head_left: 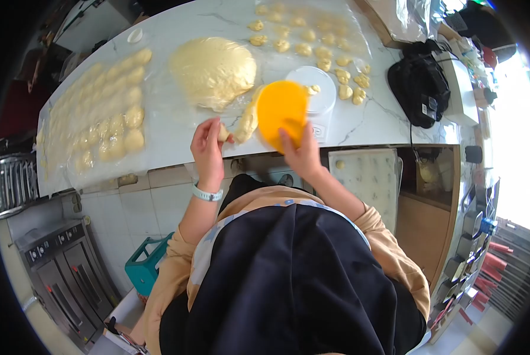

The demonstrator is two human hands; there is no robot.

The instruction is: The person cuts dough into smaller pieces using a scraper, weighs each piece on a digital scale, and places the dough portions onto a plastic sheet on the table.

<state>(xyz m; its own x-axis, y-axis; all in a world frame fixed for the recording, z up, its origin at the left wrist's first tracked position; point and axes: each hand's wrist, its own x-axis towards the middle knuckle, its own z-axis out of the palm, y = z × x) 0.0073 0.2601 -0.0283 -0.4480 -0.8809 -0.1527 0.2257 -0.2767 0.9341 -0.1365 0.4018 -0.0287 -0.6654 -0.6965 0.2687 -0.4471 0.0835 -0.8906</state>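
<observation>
My left hand (207,144) is closed on a small piece of dough (223,133) at the table's front edge. Just right of it lies a strip of dough (246,125). A yellow-orange dough scraper (281,112), slightly blurred, is gripped in my right hand (301,152) and hides part of the strip and of the white kitchen scale (321,105). On the scale's pan sits a little lump of dough (314,90). Behind my hands rests a large mound of dough (214,71).
Rows of dough balls (108,112) lie under plastic film at the left. Several small dough pieces (303,49) spread across the back right, partly under film. A black bag (420,83) stands at the right end. Below are a teal stool (143,266) and an oven (69,266).
</observation>
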